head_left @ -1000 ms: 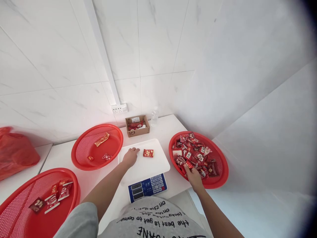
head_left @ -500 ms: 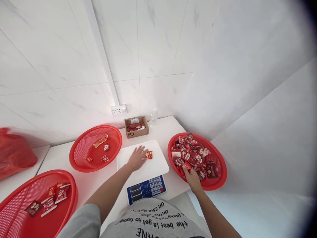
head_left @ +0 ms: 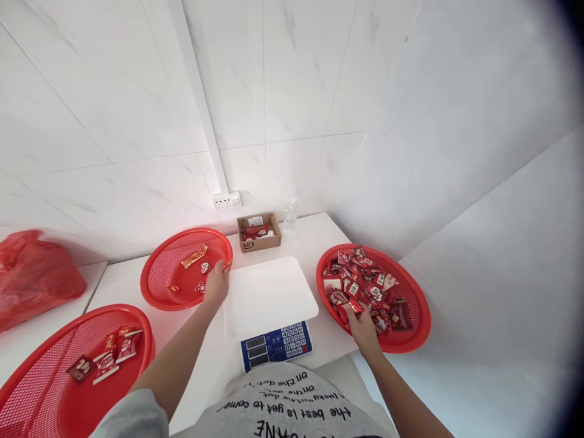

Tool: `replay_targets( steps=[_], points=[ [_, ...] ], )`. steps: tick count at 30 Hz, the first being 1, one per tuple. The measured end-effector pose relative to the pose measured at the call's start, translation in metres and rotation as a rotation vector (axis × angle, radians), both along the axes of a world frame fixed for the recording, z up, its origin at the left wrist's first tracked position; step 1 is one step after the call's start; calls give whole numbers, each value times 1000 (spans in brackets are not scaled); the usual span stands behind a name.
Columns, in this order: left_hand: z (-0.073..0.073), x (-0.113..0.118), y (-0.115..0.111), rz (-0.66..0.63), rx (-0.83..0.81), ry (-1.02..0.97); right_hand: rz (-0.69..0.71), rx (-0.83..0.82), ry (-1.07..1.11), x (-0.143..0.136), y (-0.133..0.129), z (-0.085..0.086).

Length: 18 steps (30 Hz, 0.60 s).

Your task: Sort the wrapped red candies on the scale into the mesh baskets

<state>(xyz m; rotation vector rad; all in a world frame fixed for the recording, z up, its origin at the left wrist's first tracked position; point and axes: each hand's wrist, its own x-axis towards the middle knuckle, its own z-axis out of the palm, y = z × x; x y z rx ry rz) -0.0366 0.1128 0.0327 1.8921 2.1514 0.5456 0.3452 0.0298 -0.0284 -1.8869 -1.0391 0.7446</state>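
My left hand (head_left: pixel 216 285) is at the right rim of the back-left red basket (head_left: pixel 148 283), its fingers closed on a small red snack packet (head_left: pixel 227 265) that shows only in part. Inside that basket lie several wrapped snacks, among them an orange bar (head_left: pixel 194 256). A white weighing scale (head_left: pixel 271 295) with a blue keypad stands in the middle, its pan bare. My right hand (head_left: pixel 364 331) reaches over the near edge of the right red basket (head_left: pixel 417 298), which holds a heap of wrapped snacks. Its fingers pinch a shiny red packet (head_left: pixel 355 306).
A front-left red basket (head_left: pixel 146 340) holds several packets. Behind the scale stand a small cardboard box (head_left: pixel 260 244) with red packets and a clear bottle (head_left: pixel 291 211). A red plastic bag (head_left: pixel 41 280) sits far left. The wall (head_left: pixel 301 79) rises behind the table.
My left hand has moved left from the scale pan to the back-left basket, and the red packet is gone from the pan. My right hand stays at the right basket, gripping a packet.
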Motion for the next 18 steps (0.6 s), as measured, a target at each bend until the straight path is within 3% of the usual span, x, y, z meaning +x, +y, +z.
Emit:
replay_targets(
  steps=[2, 4, 10, 14, 18],
  points=[
    [9, -14, -13, 83, 67, -30, 4, 7, 87, -11, 2, 10],
    [13, -10, -31, 76, 88, -164, 89, -36, 218, -28, 6, 22],
    [11, 68, -84, -105, -370, -864, 554, -88, 492, -104, 13, 51],
    [10, 98, -95, -138, -508, -1148, 803, -142, 594, -136, 7, 59],
    [6, 95, -93, -21, -550, -1267, 816, -248, 499, -141, 1, 57]
  ],
)
